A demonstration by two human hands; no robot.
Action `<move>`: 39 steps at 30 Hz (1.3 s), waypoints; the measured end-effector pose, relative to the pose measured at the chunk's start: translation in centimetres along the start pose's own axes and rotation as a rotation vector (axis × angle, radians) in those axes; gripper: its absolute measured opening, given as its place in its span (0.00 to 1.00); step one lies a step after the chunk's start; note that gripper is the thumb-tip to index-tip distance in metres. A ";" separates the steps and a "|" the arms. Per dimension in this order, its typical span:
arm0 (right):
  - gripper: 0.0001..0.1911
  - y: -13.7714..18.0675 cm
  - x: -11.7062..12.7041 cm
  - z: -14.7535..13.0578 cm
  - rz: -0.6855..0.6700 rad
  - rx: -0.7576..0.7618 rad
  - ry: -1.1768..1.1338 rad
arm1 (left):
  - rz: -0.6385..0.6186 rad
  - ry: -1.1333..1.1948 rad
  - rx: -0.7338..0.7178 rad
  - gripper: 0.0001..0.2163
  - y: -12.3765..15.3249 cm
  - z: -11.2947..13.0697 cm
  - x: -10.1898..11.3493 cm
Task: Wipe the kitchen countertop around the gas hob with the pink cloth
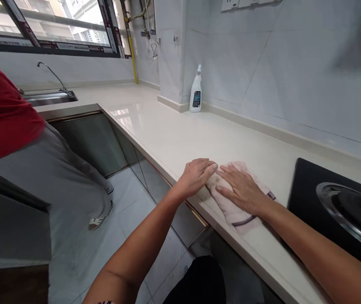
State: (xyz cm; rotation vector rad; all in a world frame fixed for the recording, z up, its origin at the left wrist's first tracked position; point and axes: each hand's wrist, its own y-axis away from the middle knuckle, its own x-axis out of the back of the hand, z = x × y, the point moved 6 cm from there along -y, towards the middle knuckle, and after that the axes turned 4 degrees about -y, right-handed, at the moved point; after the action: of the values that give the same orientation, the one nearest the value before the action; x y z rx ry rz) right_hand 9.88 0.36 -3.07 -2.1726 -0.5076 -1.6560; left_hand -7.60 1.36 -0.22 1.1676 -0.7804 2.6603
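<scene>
A pale pink cloth (231,209) lies flat on the cream countertop (174,135) near its front edge. My right hand (242,188) rests on top of the cloth with fingers stretched out flat. My left hand (196,175) lies at the cloth's left end, fingers together and extended, its fingertips touching the cloth's edge beside my right fingertips. Neither hand grips anything.
A black hob (307,190) with a metal burner ring (348,207) sits just right of the cloth. A white spray bottle (196,90) stands by the tiled wall. A sink (49,98) with a tap (52,74) is far left. Another person in red top and grey trousers (25,143) stands left.
</scene>
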 end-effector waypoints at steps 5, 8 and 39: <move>0.38 -6.6 1.1 5.8 0.062 -0.125 0.010 | 0.020 -0.085 0.061 0.21 0.2 -0.3 -0.1; 0.40 -8.3 2.6 10.5 0.096 -0.214 0.001 | -0.022 -0.109 0.057 0.20 0.1 -0.3 -0.4; 0.40 4.0 1.2 1.5 0.064 -0.491 0.047 | 0.029 -0.148 0.017 0.18 0.0 -0.5 -0.5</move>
State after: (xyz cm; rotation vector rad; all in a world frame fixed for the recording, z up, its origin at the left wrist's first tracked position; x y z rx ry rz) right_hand 13.40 -2.29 -2.50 -2.4376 -0.0096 -1.9467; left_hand -7.58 1.59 -0.83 1.3807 -0.8049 2.6322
